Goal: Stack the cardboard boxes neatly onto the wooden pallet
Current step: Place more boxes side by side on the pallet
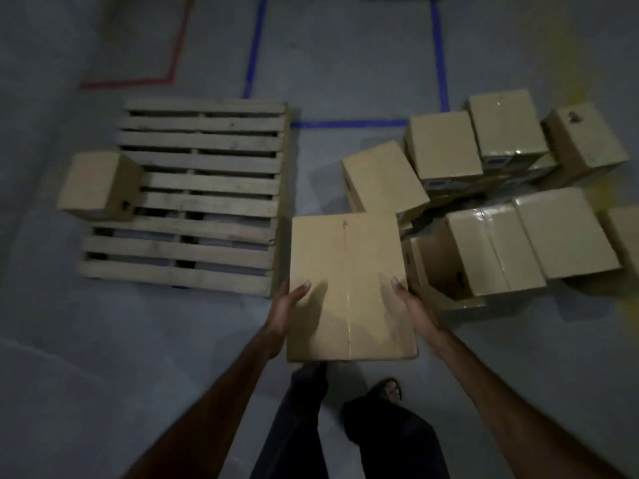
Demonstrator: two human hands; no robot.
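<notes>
Grey floor (155,357): both hands, left hand (284,316) and right hand (416,311), grip 1 closed box (349,288); contents hidden.

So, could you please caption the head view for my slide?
Both hands, left and right, carry a cardboard box toward the wooden pallet.

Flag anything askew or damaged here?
The lone box on the pallet overhangs its left edge instead of sitting square. The pile of boxes on the floor is jumbled, several tilted against each other. The carried box looks intact.
</notes>
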